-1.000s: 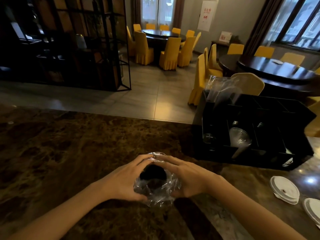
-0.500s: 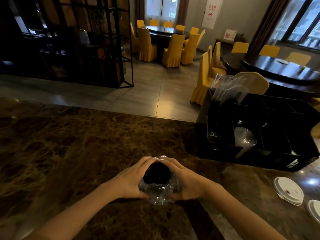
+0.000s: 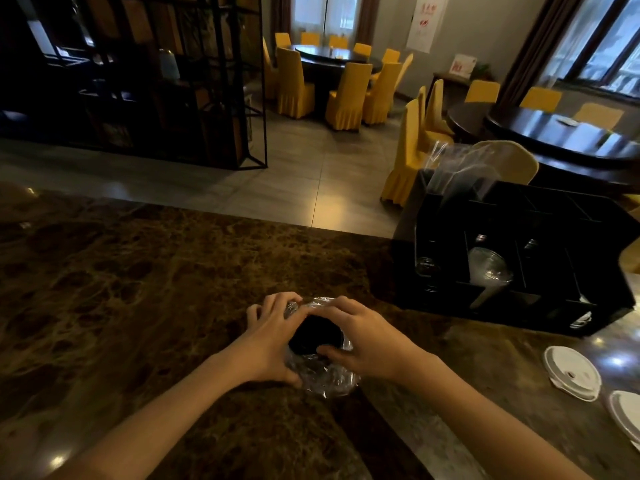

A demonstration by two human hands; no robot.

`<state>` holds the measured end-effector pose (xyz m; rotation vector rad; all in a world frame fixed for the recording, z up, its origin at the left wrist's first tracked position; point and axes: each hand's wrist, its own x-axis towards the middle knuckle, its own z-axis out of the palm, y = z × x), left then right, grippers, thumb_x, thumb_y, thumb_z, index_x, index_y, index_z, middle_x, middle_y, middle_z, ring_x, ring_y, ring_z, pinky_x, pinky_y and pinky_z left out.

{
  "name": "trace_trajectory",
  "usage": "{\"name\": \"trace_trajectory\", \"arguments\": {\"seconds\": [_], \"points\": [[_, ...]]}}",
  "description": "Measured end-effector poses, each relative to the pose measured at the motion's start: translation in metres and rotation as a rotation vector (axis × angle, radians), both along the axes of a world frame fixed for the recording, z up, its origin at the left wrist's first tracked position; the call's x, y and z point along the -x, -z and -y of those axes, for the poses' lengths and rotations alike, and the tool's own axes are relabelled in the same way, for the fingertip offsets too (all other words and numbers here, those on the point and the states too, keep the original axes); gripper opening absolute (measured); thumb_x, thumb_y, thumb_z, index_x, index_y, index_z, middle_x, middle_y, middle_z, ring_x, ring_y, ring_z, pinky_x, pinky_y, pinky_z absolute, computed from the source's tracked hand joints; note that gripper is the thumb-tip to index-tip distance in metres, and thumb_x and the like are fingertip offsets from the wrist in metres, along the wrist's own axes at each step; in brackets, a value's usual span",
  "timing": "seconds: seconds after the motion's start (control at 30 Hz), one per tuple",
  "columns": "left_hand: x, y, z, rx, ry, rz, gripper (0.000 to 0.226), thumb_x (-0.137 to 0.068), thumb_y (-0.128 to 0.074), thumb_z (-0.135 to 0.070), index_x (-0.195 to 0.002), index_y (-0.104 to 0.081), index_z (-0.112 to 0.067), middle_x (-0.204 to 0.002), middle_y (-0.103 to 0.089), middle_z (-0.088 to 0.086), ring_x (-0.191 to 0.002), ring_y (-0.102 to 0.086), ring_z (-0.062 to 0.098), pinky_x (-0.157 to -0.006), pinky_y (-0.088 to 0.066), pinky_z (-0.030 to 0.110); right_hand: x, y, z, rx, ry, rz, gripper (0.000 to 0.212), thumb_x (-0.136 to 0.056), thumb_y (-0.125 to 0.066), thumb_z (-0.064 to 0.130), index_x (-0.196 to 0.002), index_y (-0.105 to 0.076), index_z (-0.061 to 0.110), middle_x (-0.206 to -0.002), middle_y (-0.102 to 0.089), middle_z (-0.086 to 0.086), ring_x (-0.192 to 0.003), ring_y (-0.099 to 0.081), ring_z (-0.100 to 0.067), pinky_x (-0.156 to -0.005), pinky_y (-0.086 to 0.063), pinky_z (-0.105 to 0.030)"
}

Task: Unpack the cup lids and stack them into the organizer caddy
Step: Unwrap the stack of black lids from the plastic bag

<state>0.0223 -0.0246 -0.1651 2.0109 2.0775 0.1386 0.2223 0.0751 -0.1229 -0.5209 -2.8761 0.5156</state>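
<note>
A stack of black cup lids point(image 3: 314, 336) wrapped in a clear plastic bag point(image 3: 327, 377) stands on the brown marble counter point(image 3: 138, 289). My left hand point(image 3: 268, 339) grips the bag's left side, fingers pinching plastic at the top. My right hand point(image 3: 363, 337) holds the right side, thumb on the lids' front edge. The black organizer caddy point(image 3: 519, 306) sits at the right, with clear lids point(image 3: 488, 268) in a middle compartment and an empty clear bag point(image 3: 460, 174) sticking out of the back.
Two white lids point(image 3: 571, 372) point(image 3: 628, 414) lie on the counter at the far right. Beyond the counter's far edge are a tiled floor, a black metal shelf point(image 3: 207, 98), and round tables with yellow chairs point(image 3: 346, 95).
Both hands stay on the wrapped lids. My left fingers have shifted up to pinch the plastic at the top, and my right thumb has moved onto the lids' front.
</note>
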Motion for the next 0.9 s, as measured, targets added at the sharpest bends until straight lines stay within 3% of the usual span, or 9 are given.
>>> {"name": "trace_trajectory", "arguments": {"seconds": [0.13,0.23,0.33,0.4,0.5,0.63,0.73,0.83,0.9], "points": [[0.006,-0.004,0.016,-0.006,0.006,0.265,0.112,-0.062,-0.081,-0.069,-0.151,-0.015,-0.055,-0.157,0.000,-0.019,-0.149,0.002,0.015,-0.121,-0.014,0.050,-0.003,0.012,-0.003,0.030,0.074,0.011,0.061,-0.094,-0.064,0.054,-0.147,-0.051,0.027,-0.142,-0.049,0.009,-0.127,-0.052,-0.011,-0.106,-0.050,-0.028],[0.009,-0.001,0.034,-0.155,-0.047,0.534,0.069,-0.076,-0.076,-0.058,-0.137,-0.044,-0.057,-0.157,-0.009,-0.024,-0.149,-0.002,0.008,-0.120,-0.020,0.046,-0.008,0.018,-0.005,0.116,0.112,0.024,0.072,-0.087,-0.059,0.069,-0.148,-0.048,0.032,-0.142,-0.046,0.013,-0.127,-0.052,-0.009,-0.105,-0.047,-0.023],[-0.001,0.003,0.038,-0.281,-0.279,0.748,0.033,-0.086,-0.074,-0.044,-0.115,-0.063,-0.054,-0.152,-0.028,-0.014,-0.146,-0.019,0.010,-0.118,-0.028,0.044,-0.009,0.022,-0.005,0.157,0.133,0.010,0.082,-0.080,-0.059,0.080,-0.149,-0.045,0.037,-0.142,-0.047,0.014,-0.127,-0.051,-0.007,-0.104,-0.047,-0.023],[-0.010,0.004,0.035,-0.294,-0.421,0.826,0.023,-0.088,-0.073,-0.041,-0.107,-0.066,-0.050,-0.143,-0.040,-0.010,-0.136,-0.036,0.008,-0.116,-0.036,0.046,-0.009,0.025,-0.003,0.145,0.148,0.005,0.088,-0.075,-0.064,0.082,-0.148,-0.042,0.039,-0.142,-0.046,0.016,-0.127,-0.050,-0.005,-0.104,-0.047,-0.024],[-0.014,0.005,0.032,-0.223,-0.511,0.899,0.018,-0.088,-0.074,-0.041,-0.104,-0.067,-0.047,-0.129,-0.049,-0.012,-0.119,-0.046,0.001,-0.109,-0.044,0.041,-0.009,0.030,0.003,0.143,0.188,-0.024,0.092,-0.071,-0.069,0.081,-0.148,-0.040,0.040,-0.140,-0.045,0.019,-0.126,-0.048,-0.003,-0.103,-0.045,-0.021],[-0.009,0.000,0.030,-0.087,-0.544,1.082,0.017,-0.091,-0.070,-0.041,-0.103,-0.066,-0.053,-0.132,-0.054,-0.011,-0.126,-0.049,0.013,-0.100,-0.050,0.036,-0.009,0.035,0.008,0.155,0.214,-0.047,0.093,-0.072,-0.071,0.078,-0.150,-0.037,0.040,-0.142,-0.043,0.019,-0.129,-0.043,-0.003,-0.103,-0.039,-0.017],[-0.001,-0.001,0.032,-0.009,-0.533,1.173,0.034,-0.093,-0.068,-0.040,-0.123,-0.060,-0.055,-0.138,-0.052,-0.003,-0.130,-0.049,0.014,-0.107,-0.047,0.039,-0.010,0.034,0.011,0.127,0.212,-0.030,0.092,-0.074,-0.068,0.078,-0.151,-0.035,0.040,-0.145,-0.041,0.017,-0.132,-0.039,-0.004,-0.105,-0.037,-0.019],[0.008,-0.004,0.029,0.088,-0.482,1.076,0.048,-0.095,-0.067,-0.038,-0.138,-0.049,-0.046,-0.141,-0.050,0.000,-0.122,-0.052,0.009,-0.095,-0.050,0.027,-0.010,0.032,0.015,0.063,0.188,-0.012,0.092,-0.077,-0.066,0.075,-0.154,-0.033,0.035,-0.149,-0.040,0.014,-0.134,-0.036,-0.006,-0.107,-0.036,-0.020],[0.011,-0.009,0.025,0.168,-0.481,1.036,0.054,-0.091,-0.071,-0.038,-0.139,-0.046,-0.038,-0.136,-0.054,0.005,-0.114,-0.061,0.013,-0.090,-0.054,0.029,-0.012,0.029,0.017,0.029,0.171,0.007,0.093,-0.079,-0.065,0.072,-0.156,-0.033,0.031,-0.153,-0.040,0.013,-0.138,-0.034,-0.009,-0.112,-0.038,-0.025]]}}
